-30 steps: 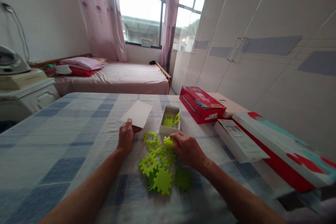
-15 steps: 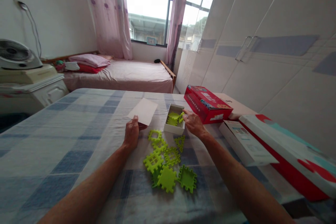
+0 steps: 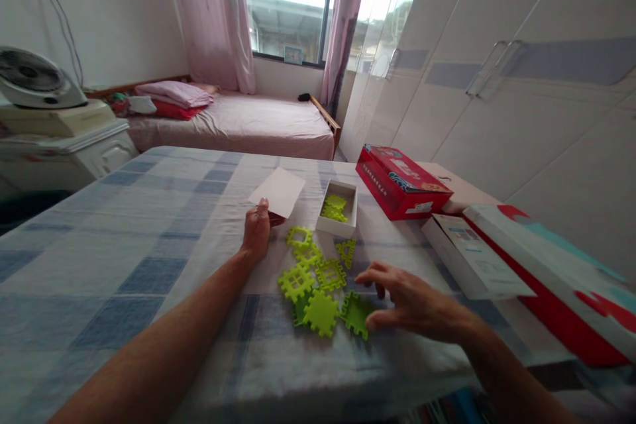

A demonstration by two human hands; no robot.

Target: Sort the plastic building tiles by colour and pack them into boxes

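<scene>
Right hand [image 3: 410,298], lower right of centre: grip open, thumb and fingers parted, with nothing between them. The thumb tip lies at the lower right edge of a dark green square [image 3: 355,315]; whether the two touch cannot be told. Left hand [image 3: 256,230], centre of the frame: grip closed on a pale card [image 3: 282,189], thumb on top, a red part showing beneath.

Between the hands, at lower centre, toothed plastic pieces lie in a loose cluster — a plain square [image 3: 320,313] lowest in the frame, partly over another green piece [image 3: 299,309], with two window squares [image 3: 297,283] above it and an open frame [image 3: 290,238] at the top. A triangle [image 3: 346,260] lies at the cluster's upper right. Above it, near the centre, a small white box [image 3: 332,225], open-topped, holds further yellow-green pieces [image 3: 334,208].

The desk [image 3: 163,245], covered by a blue-and-white checked cloth [image 3: 119,238], carries all of these. At its right: a red box [image 3: 405,183] and, lower, a flat white box [image 3: 472,257] beside a long red-and-white box [image 3: 539,262].

Background: a pink bed [image 3: 268,122] at upper left of centre, a window [image 3: 288,0] at top centre, a wardrobe [image 3: 556,10] at upper right — and a fan [image 3: 42,83] at far left.
</scene>
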